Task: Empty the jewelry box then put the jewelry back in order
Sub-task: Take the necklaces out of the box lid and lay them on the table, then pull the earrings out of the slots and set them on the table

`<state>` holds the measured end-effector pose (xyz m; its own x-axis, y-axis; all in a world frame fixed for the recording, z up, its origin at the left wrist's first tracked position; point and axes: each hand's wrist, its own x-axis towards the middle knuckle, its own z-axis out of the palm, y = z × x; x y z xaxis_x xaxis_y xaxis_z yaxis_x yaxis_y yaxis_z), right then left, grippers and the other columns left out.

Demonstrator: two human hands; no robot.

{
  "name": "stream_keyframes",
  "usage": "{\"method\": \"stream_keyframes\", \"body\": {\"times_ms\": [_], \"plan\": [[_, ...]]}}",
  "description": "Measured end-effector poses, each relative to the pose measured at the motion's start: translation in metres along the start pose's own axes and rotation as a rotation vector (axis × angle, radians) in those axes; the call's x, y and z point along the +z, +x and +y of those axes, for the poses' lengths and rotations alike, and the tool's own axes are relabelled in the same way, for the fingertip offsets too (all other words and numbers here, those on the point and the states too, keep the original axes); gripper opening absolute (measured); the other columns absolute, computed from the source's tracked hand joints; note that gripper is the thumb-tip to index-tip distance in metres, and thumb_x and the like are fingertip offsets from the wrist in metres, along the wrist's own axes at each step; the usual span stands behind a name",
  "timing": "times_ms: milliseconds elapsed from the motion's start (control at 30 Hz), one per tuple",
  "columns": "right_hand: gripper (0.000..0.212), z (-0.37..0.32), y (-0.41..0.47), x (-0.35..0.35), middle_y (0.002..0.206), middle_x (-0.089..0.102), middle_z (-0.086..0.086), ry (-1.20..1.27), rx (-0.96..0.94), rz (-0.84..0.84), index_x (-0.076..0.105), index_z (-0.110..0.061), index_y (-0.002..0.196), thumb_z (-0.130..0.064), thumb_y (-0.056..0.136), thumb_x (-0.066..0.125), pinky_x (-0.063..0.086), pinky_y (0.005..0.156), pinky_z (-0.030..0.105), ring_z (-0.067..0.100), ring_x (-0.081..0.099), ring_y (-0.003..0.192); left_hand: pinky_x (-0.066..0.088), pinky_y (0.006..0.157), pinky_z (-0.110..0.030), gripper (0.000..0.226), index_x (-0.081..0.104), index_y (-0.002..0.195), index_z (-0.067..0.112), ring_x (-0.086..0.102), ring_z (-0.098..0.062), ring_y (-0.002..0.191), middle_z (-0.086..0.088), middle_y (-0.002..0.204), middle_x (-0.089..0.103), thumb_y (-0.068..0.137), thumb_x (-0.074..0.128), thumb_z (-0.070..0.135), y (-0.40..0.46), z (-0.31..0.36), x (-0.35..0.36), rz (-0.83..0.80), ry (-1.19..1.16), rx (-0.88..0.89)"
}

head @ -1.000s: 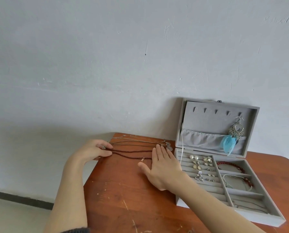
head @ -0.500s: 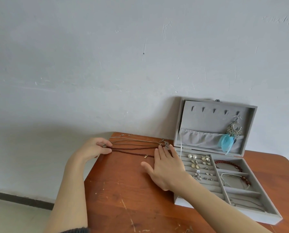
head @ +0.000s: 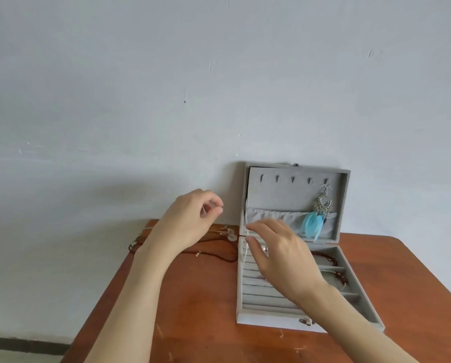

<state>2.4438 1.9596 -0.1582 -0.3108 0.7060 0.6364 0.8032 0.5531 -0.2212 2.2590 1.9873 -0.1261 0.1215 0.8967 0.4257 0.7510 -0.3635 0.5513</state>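
Presently, left to right:

Necklaces: laid out on the bench left of the box, chains running roughly left-right, side by side. Judged: kept straight and apart so they do not tangle while the box is emptied.

Left hand: raised above the necklaces, thumb and forefinger pinched together on something small and pale; what it is cannot be told.

White cord: hangs near-vertical along the box's left edge, from lid down to tray.

Right hand: over the tray's left ring-roll rows, fingers loosely curled, thumb and forefinger tips closing at the cord; whether it is actually gripped, cannot tell.

Jewelry box: on the bench against the wall, long axis left-right, lid upright and open toward the viewer, clasp side nearest.

Feather earring: hooked in the lid, hanging down, feather lowest.

Bracelets: in the right compartments. Judged: emptying unfinished.
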Motion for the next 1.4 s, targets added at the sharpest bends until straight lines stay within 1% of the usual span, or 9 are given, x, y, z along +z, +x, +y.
{"method": "stream_keyframes", "body": {"times_ms": [100,233,400,533,700,833,1033,1233,1400], "plan": [[0.015,0.026,-0.006,-0.014,0.091,0.07,0.006,-0.003,0.091,0.027,0.07,-0.006,0.094,-0.011,0.08,0.069,0.054,0.063,0.033,0.028,0.066,0.085,0.043,0.068,-0.021,0.014,0.061,0.101,0.027,0.05,-0.002,0.073,0.013,0.092,0.056,0.091,0.052,0.025,0.0,0.022,0.025,-0.047,0.104,0.141],[0.017,0.066,-0.009,-0.025,0.101,0.066,-0.001,0.014,0.285,0.054,0.067,-0.014,0.102,-0.02,0.089,0.057,0.044,0.071,0.025,0.021,0.06,0.095,0.033,0.068,-0.017,0.021,0.058,0.112,0.024,0.044,-0.002,0.08,0.011,0.1,0.054,0.093,0.049,0.024,0.003,0.044,0.059,-0.054,0.22,0.286],[0.015,0.107,0.005,-0.031,0.094,0.066,0.003,0.13,0.469,0.231,0.068,-0.014,0.098,-0.016,0.09,0.056,0.046,0.072,0.031,0.018,0.06,0.08,0.043,0.082,-0.026,0.027,0.053,0.12,0.023,0.049,-0.013,0.103,0.005,0.109,0.054,0.093,0.048,0.026,0.027,0.071,0.097,-0.007,0.234,0.313],[0.019,0.129,0.022,-0.031,0.097,0.068,0.005,0.175,0.542,0.288,0.067,-0.012,0.102,-0.017,0.091,0.052,0.044,0.072,0.028,0.019,0.06,0.079,0.041,0.083,-0.025,0.032,0.05,0.125,0.022,0.046,-0.013,0.106,0.003,0.112,0.053,0.093,0.048,0.027,0.049,0.081,0.123,0.021,0.259,0.282],[0.019,0.142,0.042,-0.029,0.073,0.064,0.001,0.216,0.627,0.242,0.064,-0.013,0.102,-0.024,0.09,0.053,0.047,0.076,0.036,0.03,0.062,0.081,0.042,0.085,-0.029,0.029,0.053,0.121,0.02,0.047,-0.015,0.106,0.001,0.112,0.055,0.092,0.05,0.022,0.074,0.096,0.137,0.102,0.194,0.19],[0.019,0.146,0.05,-0.027,0.085,0.067,0.006,0.207,0.666,0.232,0.062,-0.014,0.099,-0.029,0.088,0.057,0.048,0.077,0.036,0.029,0.061,0.086,0.048,0.082,-0.038,0.022,0.06,0.111,0.02,0.055,-0.017,0.094,0.003,0.106,0.06,0.091,0.051,0.019,0.084,0.11,0.142,0.162,0.063,0.093],[0.023,0.144,0.052,-0.022,0.096,0.065,0.006,0.087,0.695,0.219,0.054,-0.014,0.099,-0.034,0.088,0.057,0.037,0.069,0.03,0.029,0.057,0.093,0.05,0.08,-0.039,0.015,0.065,0.099,0.023,0.057,-0.016,0.086,0.007,0.097,0.065,0.089,0.055,0.019,0.087,0.111,0.14,0.23,0.003,0.04],[0.026,0.141,0.052,-0.019,0.088,0.065,0.011,0.041,0.676,0.21,0.057,-0.01,0.09,-0.035,0.091,0.048,0.039,0.066,0.032,0.033,0.058,0.086,0.05,0.079,-0.037,0.015,0.065,0.099,0.025,0.058,-0.015,0.086,0.008,0.096,0.066,0.087,0.057,0.021,0.086,0.114,0.143,0.165,0.003,0.0],[0.022,0.144,0.053,-0.022,0.073,0.064,0.006,0.264,0.729,0.251,0.063,-0.014,0.076,-0.029,0.088,0.053,0.044,0.065,0.031,0.028,0.059,0.076,0.051,0.079,-0.036,0.015,0.066,0.099,0.026,0.06,-0.017,0.086,0.009,0.092,0.067,0.086,0.059,0.022,0.086,0.116,0.144,0.133,-0.001,-0.032]]}}
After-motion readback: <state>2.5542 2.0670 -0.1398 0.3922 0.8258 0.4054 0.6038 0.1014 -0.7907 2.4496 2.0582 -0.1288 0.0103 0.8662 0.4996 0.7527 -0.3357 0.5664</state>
